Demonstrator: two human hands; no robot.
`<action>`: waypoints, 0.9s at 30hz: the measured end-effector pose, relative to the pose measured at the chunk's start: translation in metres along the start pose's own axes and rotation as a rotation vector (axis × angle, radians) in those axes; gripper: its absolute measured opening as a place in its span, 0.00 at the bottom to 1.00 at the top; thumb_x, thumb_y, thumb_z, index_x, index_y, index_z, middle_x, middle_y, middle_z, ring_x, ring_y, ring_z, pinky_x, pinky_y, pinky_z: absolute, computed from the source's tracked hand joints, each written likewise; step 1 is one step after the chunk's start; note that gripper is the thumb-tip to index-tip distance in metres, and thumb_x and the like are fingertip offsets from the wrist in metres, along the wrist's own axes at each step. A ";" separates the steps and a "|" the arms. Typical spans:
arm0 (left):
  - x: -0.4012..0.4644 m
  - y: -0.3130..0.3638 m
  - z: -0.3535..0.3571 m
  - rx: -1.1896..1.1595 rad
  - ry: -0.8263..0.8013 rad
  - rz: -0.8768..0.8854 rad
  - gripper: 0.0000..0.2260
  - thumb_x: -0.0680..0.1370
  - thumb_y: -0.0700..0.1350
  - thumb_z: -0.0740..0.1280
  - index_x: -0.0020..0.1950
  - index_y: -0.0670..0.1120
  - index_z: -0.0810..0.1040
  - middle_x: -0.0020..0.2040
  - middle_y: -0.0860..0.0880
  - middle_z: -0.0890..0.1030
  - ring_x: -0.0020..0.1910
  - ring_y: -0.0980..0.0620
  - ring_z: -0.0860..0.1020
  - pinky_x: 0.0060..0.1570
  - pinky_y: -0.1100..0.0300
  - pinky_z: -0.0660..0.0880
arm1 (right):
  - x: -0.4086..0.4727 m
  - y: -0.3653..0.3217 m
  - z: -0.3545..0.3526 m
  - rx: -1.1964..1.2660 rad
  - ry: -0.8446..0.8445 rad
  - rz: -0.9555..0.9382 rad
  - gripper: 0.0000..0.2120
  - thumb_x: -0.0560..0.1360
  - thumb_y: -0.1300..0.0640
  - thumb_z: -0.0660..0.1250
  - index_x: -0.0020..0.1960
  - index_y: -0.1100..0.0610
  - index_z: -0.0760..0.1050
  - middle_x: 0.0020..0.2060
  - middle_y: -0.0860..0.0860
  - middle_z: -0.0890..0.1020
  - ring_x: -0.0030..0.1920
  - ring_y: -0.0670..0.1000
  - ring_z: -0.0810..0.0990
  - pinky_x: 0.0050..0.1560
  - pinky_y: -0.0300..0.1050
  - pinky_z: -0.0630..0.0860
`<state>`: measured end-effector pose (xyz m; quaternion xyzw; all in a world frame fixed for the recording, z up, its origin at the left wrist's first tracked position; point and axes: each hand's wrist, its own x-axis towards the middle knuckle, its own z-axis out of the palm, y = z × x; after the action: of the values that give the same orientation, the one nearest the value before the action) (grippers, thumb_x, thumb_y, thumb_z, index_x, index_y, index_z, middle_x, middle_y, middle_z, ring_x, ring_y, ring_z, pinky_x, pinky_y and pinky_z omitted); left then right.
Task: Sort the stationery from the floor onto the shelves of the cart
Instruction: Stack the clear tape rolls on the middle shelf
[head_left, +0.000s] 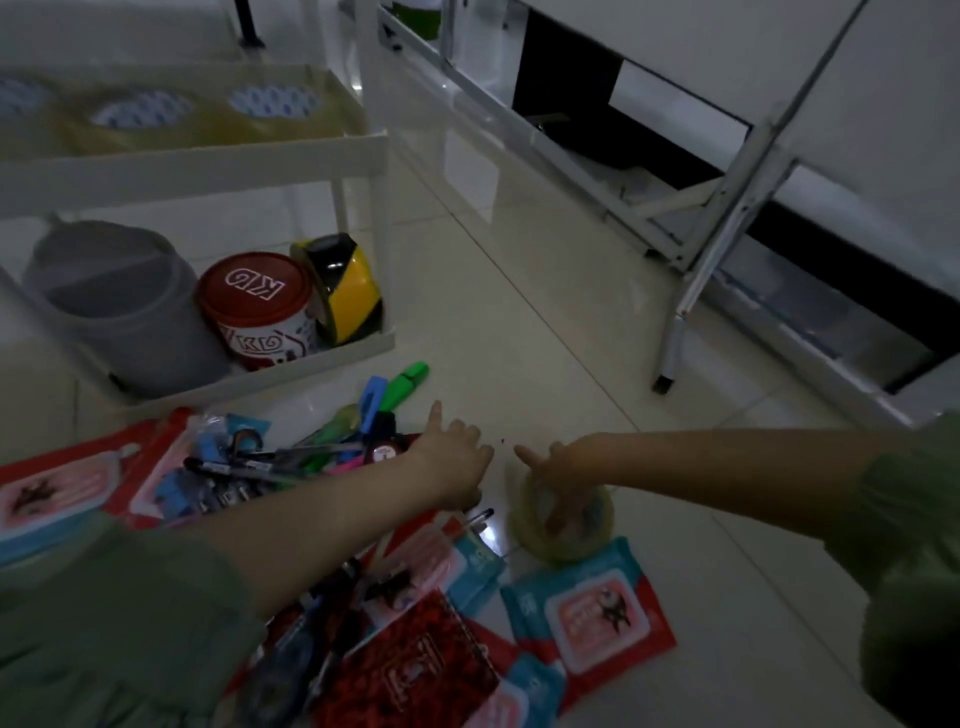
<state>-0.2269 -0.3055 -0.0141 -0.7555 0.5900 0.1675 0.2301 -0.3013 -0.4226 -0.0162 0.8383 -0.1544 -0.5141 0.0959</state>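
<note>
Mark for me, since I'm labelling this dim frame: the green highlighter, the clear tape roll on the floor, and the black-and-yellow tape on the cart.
green highlighter (414, 373), head view, middle of its body.
clear tape roll (535, 540), head view, lower-left rim.
black-and-yellow tape (349, 291), head view, striped outer face.

A clear roll of packing tape (563, 519) lies flat on the floor tiles, my right hand (558, 467) reaching fingers into its core. My left hand (457, 457) hovers over a loose heap of pens and markers (291, 457). A green highlighter (413, 375) lies nearest the white plastic cart (208, 166), whose upper shelf carries more clear tape rolls (150, 117).
</note>
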 end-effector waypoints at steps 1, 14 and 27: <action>0.001 0.001 0.001 0.006 -0.007 0.007 0.25 0.81 0.52 0.54 0.74 0.41 0.57 0.72 0.38 0.60 0.71 0.40 0.60 0.71 0.38 0.46 | 0.004 0.006 0.004 0.032 -0.023 -0.006 0.49 0.74 0.39 0.63 0.75 0.52 0.30 0.76 0.61 0.51 0.73 0.61 0.60 0.69 0.51 0.63; -0.015 -0.018 0.012 -0.062 0.002 -0.115 0.33 0.81 0.52 0.54 0.76 0.39 0.38 0.77 0.36 0.45 0.76 0.39 0.45 0.73 0.42 0.48 | -0.003 -0.012 0.025 0.279 0.167 -0.104 0.58 0.65 0.39 0.73 0.76 0.48 0.32 0.74 0.59 0.52 0.72 0.64 0.54 0.68 0.61 0.62; -0.075 -0.113 -0.081 -1.242 0.547 -0.054 0.58 0.56 0.64 0.75 0.76 0.54 0.44 0.75 0.47 0.58 0.74 0.51 0.58 0.71 0.57 0.60 | -0.095 0.020 -0.146 0.755 0.640 -0.188 0.46 0.66 0.40 0.72 0.73 0.57 0.54 0.67 0.55 0.69 0.63 0.56 0.71 0.53 0.46 0.72</action>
<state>-0.1373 -0.2656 0.1100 -0.7772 0.4021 0.2724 -0.4000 -0.2141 -0.4075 0.1355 0.9404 -0.2162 -0.1461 -0.2181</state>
